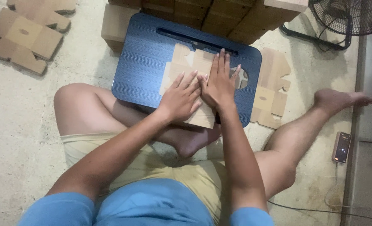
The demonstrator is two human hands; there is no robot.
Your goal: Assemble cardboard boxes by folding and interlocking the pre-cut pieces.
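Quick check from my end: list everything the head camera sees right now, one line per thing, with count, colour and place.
cardboard cutout: 1, tan, flat on the lap desk under both hands
lap desk: 1, dark blue, on the floor before the person's lap
flat cardboard blank: 1, tan, on the floor right of the lap desk
cardboard blanks: a few, tan, floor at top left
stacked cardboard: 1 pile, brown, behind the lap desk
fan: 1, black, top right, partly in view
phone: 1, dark, on the floor at right, cable attached
floor: pale concrete
left hand: flat on the cutout
right hand: flat on the cutout, beside the left
legs: 2, bare, bent around the lap desk
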